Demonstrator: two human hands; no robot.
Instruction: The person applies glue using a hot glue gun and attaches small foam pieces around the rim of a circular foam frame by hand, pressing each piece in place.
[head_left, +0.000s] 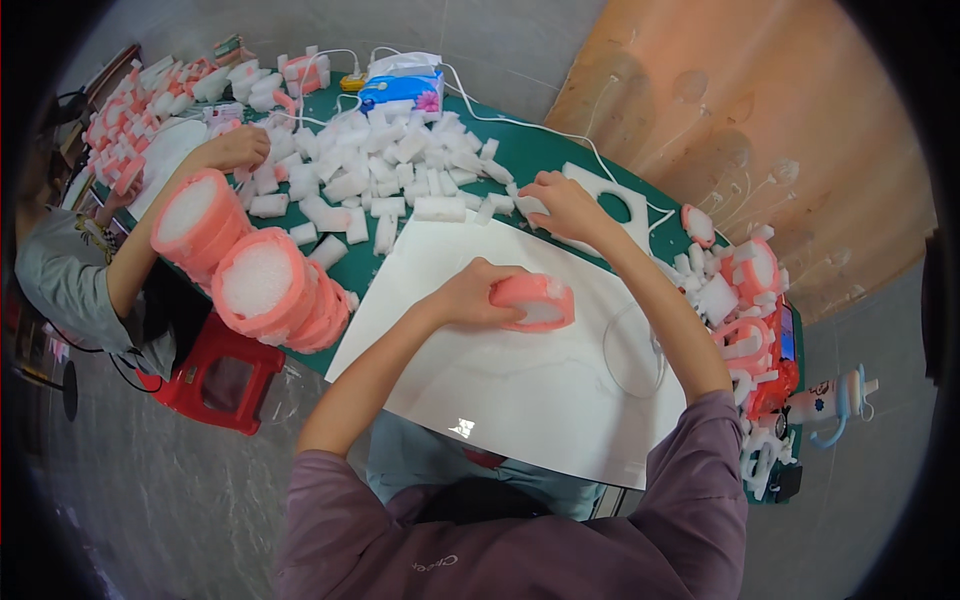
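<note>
My left hand (478, 292) grips a pink ring-shaped foam piece with a white centre (535, 302), pressing it on a large white sheet (520, 390) that lies over the green table (530, 150). My right hand (562, 205) reaches forward to the far edge of the sheet and closes on a white foam piece (532, 208) at the edge of a heap of white foam blocks (390, 160). A flat white foam cut-out with a round hole (620, 205) lies just right of that hand.
Two stacks of pink foam rings (255, 270) stand at the table's left edge. Another person (70, 280) sits at the left, one hand (235, 148) in the blocks. More pink and white pieces (745, 290) crowd the right edge. A blue tissue box (400, 85) and white cables lie at the back. A red stool (215, 375) stands below.
</note>
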